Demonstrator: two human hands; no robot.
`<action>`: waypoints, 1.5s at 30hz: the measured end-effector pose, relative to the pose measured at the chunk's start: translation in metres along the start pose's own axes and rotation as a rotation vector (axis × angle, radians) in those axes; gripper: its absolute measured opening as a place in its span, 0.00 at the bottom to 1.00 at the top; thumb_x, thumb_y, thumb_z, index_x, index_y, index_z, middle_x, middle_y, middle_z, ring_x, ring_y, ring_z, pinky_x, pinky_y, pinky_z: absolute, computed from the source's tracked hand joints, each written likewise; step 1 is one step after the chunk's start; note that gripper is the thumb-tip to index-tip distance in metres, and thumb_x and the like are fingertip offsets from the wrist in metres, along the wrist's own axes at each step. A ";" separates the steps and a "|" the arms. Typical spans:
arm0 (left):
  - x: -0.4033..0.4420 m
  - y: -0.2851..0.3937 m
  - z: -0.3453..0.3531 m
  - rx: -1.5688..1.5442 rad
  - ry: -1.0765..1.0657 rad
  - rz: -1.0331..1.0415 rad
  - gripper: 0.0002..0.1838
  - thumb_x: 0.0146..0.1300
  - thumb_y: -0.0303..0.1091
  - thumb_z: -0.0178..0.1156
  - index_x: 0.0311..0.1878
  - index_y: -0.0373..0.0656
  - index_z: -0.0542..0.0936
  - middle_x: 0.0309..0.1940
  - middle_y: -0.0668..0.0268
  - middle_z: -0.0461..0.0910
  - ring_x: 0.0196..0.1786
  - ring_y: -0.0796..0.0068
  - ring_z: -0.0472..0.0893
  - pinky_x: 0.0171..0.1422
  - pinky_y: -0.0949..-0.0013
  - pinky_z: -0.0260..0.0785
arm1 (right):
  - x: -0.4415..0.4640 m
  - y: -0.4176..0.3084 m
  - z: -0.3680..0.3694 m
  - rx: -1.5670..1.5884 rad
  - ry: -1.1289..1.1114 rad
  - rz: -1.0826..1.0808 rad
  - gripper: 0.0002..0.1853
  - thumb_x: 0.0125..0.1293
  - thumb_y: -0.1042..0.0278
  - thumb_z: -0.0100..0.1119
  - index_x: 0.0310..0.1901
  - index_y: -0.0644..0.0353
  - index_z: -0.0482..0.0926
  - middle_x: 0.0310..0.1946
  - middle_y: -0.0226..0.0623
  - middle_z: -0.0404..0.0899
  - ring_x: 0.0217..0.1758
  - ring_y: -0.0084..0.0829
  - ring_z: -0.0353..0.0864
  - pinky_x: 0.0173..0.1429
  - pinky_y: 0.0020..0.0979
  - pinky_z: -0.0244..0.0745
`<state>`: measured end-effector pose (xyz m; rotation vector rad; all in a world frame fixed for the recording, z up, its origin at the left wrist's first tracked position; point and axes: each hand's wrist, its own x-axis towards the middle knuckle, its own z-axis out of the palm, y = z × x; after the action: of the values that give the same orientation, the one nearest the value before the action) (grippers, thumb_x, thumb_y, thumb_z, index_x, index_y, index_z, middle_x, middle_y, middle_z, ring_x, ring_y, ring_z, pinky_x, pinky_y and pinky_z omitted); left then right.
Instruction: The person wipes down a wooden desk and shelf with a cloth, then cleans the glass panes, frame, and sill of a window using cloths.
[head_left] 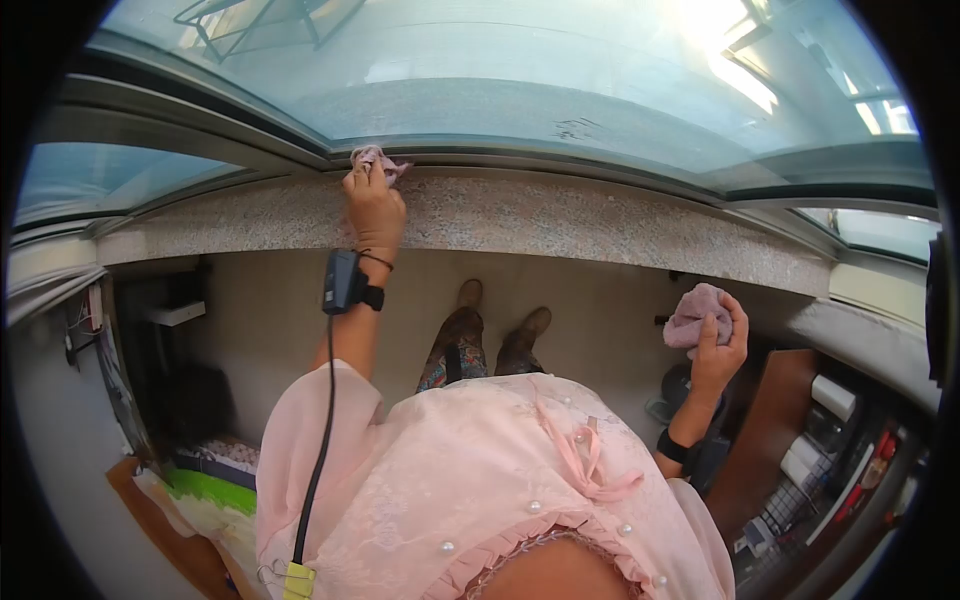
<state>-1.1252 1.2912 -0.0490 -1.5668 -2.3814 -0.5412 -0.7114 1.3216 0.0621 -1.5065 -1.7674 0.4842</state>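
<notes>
My left hand is stretched forward to the window frame, its fingers closed on a small pinkish cloth. That cloth is pressed at the lower rail of the window, just above the speckled stone sill. Off to the right, my right hand is held below the sill and grips a bunched mauve cloth between thumb and fingers. This second cloth hangs in the air, apart from the sill.
A wooden shelf unit holding assorted items, among them a wire basket, stands at lower right. At lower left lies a bright green item. A cable runs from the device on my left wrist.
</notes>
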 end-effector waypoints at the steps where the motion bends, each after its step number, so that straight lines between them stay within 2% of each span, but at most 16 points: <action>1: 0.000 0.013 0.004 0.026 -0.005 -0.105 0.24 0.41 0.21 0.52 0.48 0.33 0.69 0.45 0.51 0.68 0.48 0.55 0.65 0.53 0.62 0.61 | -0.005 0.006 -0.002 -0.001 0.003 0.035 0.14 0.51 0.71 0.55 0.41 0.66 0.72 0.37 0.40 0.73 0.42 0.32 0.72 0.49 0.29 0.65; 6: 0.003 0.071 0.007 -0.057 -0.020 -0.013 0.20 0.45 0.24 0.50 0.46 0.33 0.69 0.44 0.52 0.68 0.44 0.57 0.67 0.46 0.63 0.63 | -0.004 0.019 0.000 0.050 -0.049 0.103 0.14 0.52 0.70 0.54 0.41 0.66 0.72 0.38 0.40 0.73 0.41 0.32 0.72 0.48 0.29 0.65; 9: -0.008 0.126 0.035 -0.280 0.055 0.255 0.18 0.46 0.27 0.51 0.44 0.35 0.71 0.43 0.56 0.69 0.41 0.60 0.69 0.46 0.63 0.63 | 0.010 0.006 0.018 0.076 -0.136 0.051 0.14 0.52 0.70 0.55 0.41 0.66 0.72 0.37 0.40 0.73 0.41 0.31 0.72 0.47 0.28 0.65; 12: -0.001 0.141 0.026 -0.396 0.046 0.243 0.16 0.46 0.28 0.51 0.41 0.38 0.73 0.43 0.59 0.70 0.41 0.62 0.69 0.45 0.63 0.63 | 0.025 -0.012 0.035 0.173 -0.226 -0.141 0.14 0.51 0.71 0.56 0.40 0.66 0.72 0.35 0.39 0.73 0.39 0.30 0.72 0.46 0.27 0.65; 14: 0.006 0.099 0.005 -0.340 0.026 0.239 0.18 0.42 0.22 0.52 0.41 0.41 0.74 0.42 0.61 0.71 0.40 0.63 0.71 0.44 0.66 0.66 | 0.028 -0.013 0.032 0.179 -0.253 -0.141 0.14 0.51 0.71 0.56 0.40 0.66 0.72 0.35 0.39 0.73 0.39 0.30 0.72 0.46 0.27 0.65; 16: 0.007 0.047 -0.008 -0.146 -0.070 0.062 0.19 0.41 0.22 0.52 0.41 0.42 0.74 0.42 0.60 0.70 0.41 0.62 0.70 0.43 0.66 0.67 | 0.027 -0.007 0.030 0.188 -0.264 -0.132 0.14 0.50 0.71 0.56 0.40 0.66 0.72 0.35 0.39 0.73 0.39 0.30 0.72 0.46 0.27 0.65; 18: 0.008 0.022 -0.008 0.058 0.074 0.080 0.20 0.39 0.23 0.53 0.42 0.41 0.74 0.43 0.61 0.69 0.42 0.62 0.69 0.41 0.65 0.68 | 0.021 0.012 0.023 0.173 -0.258 -0.033 0.15 0.53 0.70 0.54 0.42 0.66 0.71 0.38 0.37 0.73 0.42 0.28 0.71 0.48 0.26 0.64; 21: 0.008 0.066 0.002 0.032 0.066 0.026 0.15 0.42 0.25 0.52 0.38 0.37 0.74 0.42 0.62 0.67 0.40 0.63 0.68 0.42 0.66 0.65 | 0.013 0.028 0.013 0.125 -0.181 0.030 0.15 0.51 0.70 0.56 0.40 0.66 0.72 0.36 0.39 0.73 0.40 0.31 0.72 0.46 0.27 0.66; 26: 0.005 0.162 0.031 -0.298 0.000 0.267 0.12 0.46 0.29 0.54 0.35 0.37 0.74 0.41 0.60 0.67 0.39 0.66 0.69 0.39 0.68 0.66 | -0.001 0.038 0.006 0.157 -0.196 0.093 0.15 0.51 0.70 0.56 0.40 0.66 0.72 0.35 0.39 0.73 0.39 0.31 0.73 0.46 0.27 0.66; 28: 0.006 0.212 0.046 -0.553 0.040 0.421 0.15 0.43 0.23 0.52 0.39 0.40 0.73 0.39 0.64 0.69 0.38 0.66 0.71 0.37 0.68 0.67 | -0.004 0.040 0.003 0.168 -0.205 0.117 0.15 0.51 0.70 0.56 0.40 0.66 0.72 0.35 0.39 0.73 0.39 0.31 0.73 0.46 0.27 0.66; 31: 0.009 0.263 0.059 -0.440 -0.106 0.468 0.13 0.47 0.24 0.51 0.40 0.39 0.73 0.38 0.63 0.70 0.36 0.67 0.71 0.36 0.67 0.67 | -0.005 0.043 -0.002 0.130 -0.202 0.072 0.15 0.50 0.70 0.56 0.40 0.66 0.72 0.35 0.39 0.74 0.39 0.30 0.73 0.46 0.26 0.66; 34: 0.015 0.221 0.041 -0.557 -0.128 0.516 0.13 0.50 0.26 0.51 0.41 0.44 0.73 0.41 0.65 0.70 0.38 0.66 0.72 0.37 0.67 0.69 | -0.010 0.055 -0.011 0.224 -0.148 0.140 0.14 0.51 0.70 0.55 0.40 0.66 0.72 0.36 0.38 0.74 0.39 0.28 0.72 0.46 0.25 0.66; 36: 0.014 0.180 0.017 -0.383 -0.133 0.358 0.15 0.47 0.23 0.53 0.40 0.46 0.75 0.43 0.67 0.71 0.40 0.66 0.72 0.40 0.68 0.70 | -0.015 0.069 -0.019 0.410 -0.100 0.283 0.14 0.54 0.69 0.54 0.41 0.66 0.72 0.37 0.36 0.74 0.39 0.25 0.71 0.46 0.24 0.65; 39: 0.009 0.131 0.003 -0.080 -0.018 0.360 0.12 0.46 0.24 0.53 0.38 0.42 0.75 0.42 0.62 0.69 0.39 0.63 0.71 0.38 0.68 0.69 | -0.017 0.079 -0.032 0.513 -0.022 0.396 0.14 0.56 0.67 0.53 0.42 0.66 0.71 0.37 0.36 0.74 0.40 0.23 0.70 0.46 0.23 0.65; 43: 0.007 0.178 0.018 -0.065 -0.066 0.301 0.13 0.43 0.22 0.53 0.37 0.40 0.75 0.45 0.62 0.67 0.41 0.61 0.71 0.39 0.66 0.69 | -0.024 0.097 -0.041 0.507 0.030 0.455 0.14 0.56 0.68 0.53 0.43 0.66 0.71 0.37 0.35 0.74 0.40 0.23 0.70 0.46 0.23 0.65; 45: 0.005 0.219 0.021 -0.278 -0.108 0.368 0.13 0.43 0.22 0.52 0.36 0.39 0.75 0.45 0.61 0.66 0.41 0.60 0.71 0.39 0.64 0.69 | -0.033 0.106 -0.046 0.420 0.021 0.447 0.14 0.56 0.68 0.53 0.43 0.65 0.71 0.37 0.35 0.73 0.40 0.23 0.70 0.46 0.23 0.65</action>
<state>-0.9265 1.3825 -0.0281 -2.1422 -2.0787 -0.7432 -0.6055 1.3071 0.0080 -1.5797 -1.2040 0.9902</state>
